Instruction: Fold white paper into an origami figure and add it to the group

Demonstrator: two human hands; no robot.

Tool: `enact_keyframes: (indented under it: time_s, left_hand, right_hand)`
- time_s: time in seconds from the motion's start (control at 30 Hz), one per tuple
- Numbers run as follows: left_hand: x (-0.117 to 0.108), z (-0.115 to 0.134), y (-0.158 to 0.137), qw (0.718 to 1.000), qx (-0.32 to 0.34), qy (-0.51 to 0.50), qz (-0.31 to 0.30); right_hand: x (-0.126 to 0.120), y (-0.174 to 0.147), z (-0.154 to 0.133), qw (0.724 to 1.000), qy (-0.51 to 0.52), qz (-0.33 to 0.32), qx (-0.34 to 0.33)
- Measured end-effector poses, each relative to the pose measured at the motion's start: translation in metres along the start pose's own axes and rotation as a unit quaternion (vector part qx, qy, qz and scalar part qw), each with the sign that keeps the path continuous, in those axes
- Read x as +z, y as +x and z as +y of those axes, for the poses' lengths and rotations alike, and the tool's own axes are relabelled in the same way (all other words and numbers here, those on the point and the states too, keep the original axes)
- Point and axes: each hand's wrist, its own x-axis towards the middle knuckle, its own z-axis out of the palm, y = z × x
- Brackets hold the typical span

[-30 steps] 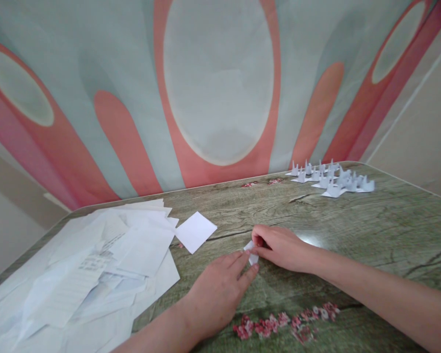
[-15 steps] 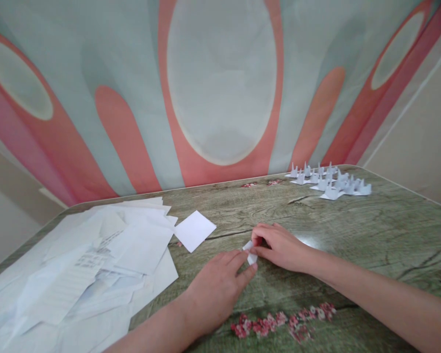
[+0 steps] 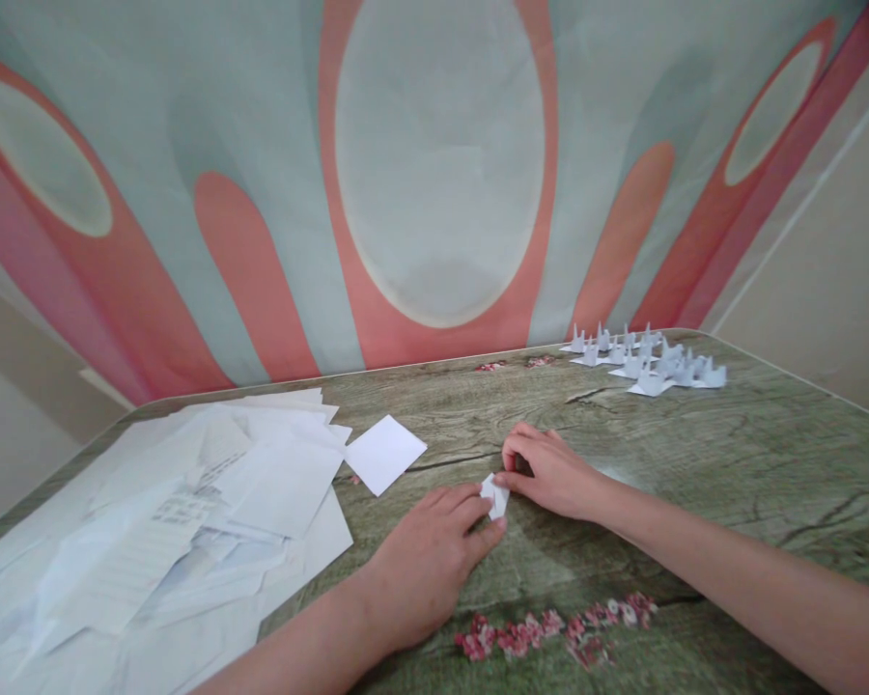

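A small white piece of folded paper point(image 3: 497, 499) lies on the table in front of me. My left hand point(image 3: 434, 555) holds it down from the left, its fore and middle fingers at the upper edge and the thumb at the lower one. From the right, my right hand point(image 3: 546, 471) touches the upper corner with its thumb, and its other fingers are curled in above. Part of the paper is hidden by fingertips. Left of it rests a flat white paper square point(image 3: 386, 455), turned like a diamond.
A wide, loose pile of white paper sheets point(image 3: 188, 541), some printed, spreads over the left side. Several white folded paper cranes point(image 3: 648, 362) stand at the back right of the wood-patterned table point(image 3: 753, 463). A patterned backdrop point(image 3: 441, 164) rises behind the far edge.
My right hand has shifted slightly up and right, its fingers drawn back from the folded paper, so more of the paper shows. My left hand stays on it.
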Motion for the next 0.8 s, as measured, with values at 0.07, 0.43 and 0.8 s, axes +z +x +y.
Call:
enact_keyframes:
  time_s: [0.07, 0.43, 0.8]
  left_hand:
    - [0.001, 0.000, 0.000, 1.000, -0.002, 0.004, 0.003]
    - [-0.004, 0.003, -0.002, 0.999, -0.041, 0.005, -0.020]
    - [-0.006, 0.007, 0.000, 0.998, -0.050, 0.011, -0.024]
  right_hand:
    - [0.000, 0.001, 0.002, 1.000, 0.001, 0.002, -0.002]
    - [-0.017, -0.005, 0.007, 0.993, 0.107, -0.024, -0.039]
    - [0.011, -0.047, -0.009, 0.960, -0.197, -0.002, -0.200]
